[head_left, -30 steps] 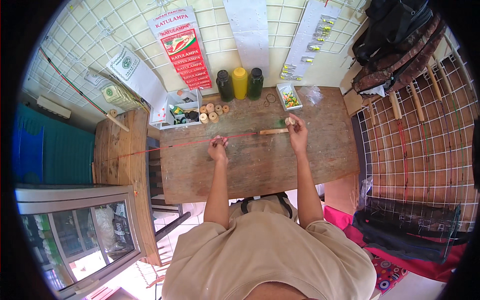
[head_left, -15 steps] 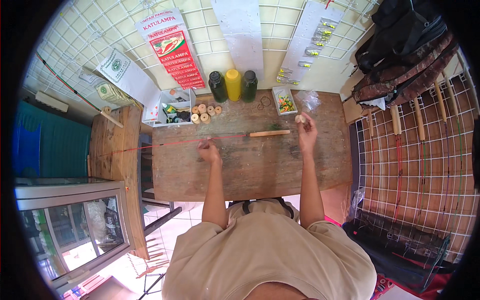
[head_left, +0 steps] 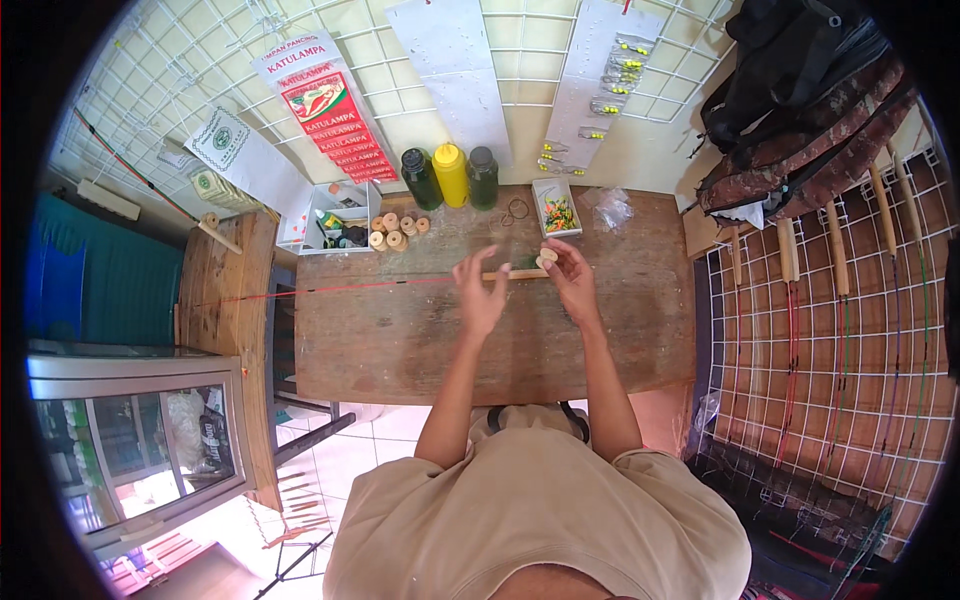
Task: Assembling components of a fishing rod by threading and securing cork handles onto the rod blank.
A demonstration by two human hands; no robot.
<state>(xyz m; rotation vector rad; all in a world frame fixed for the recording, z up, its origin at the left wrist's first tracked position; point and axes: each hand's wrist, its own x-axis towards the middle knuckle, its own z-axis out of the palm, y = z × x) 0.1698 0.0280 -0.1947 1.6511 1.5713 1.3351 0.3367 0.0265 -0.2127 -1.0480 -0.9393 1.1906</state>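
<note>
A thin red rod (head_left: 340, 287) lies left to right across the wooden table (head_left: 400, 350) and ends in a pale wooden handle (head_left: 512, 274). My right hand (head_left: 572, 278) grips the handle's right end, with a small round cork-coloured piece (head_left: 547, 258) at its fingertips. My left hand (head_left: 480, 295) hovers with fingers spread just left of the handle, over the rod. I cannot tell whether it touches the rod.
Three bottles (head_left: 450, 175), dark, yellow and dark, stand at the table's back. Wooden spools (head_left: 390, 232) sit beside a white tray (head_left: 335, 215). A small box of coloured bits (head_left: 556, 208) and a plastic bag (head_left: 610, 208) lie behind my hands. Rods hang on a wire rack (head_left: 830, 300) at right.
My left hand has slid right along the rod, close to my right hand, and spread its fingers. The right hand stays at the handle end.
</note>
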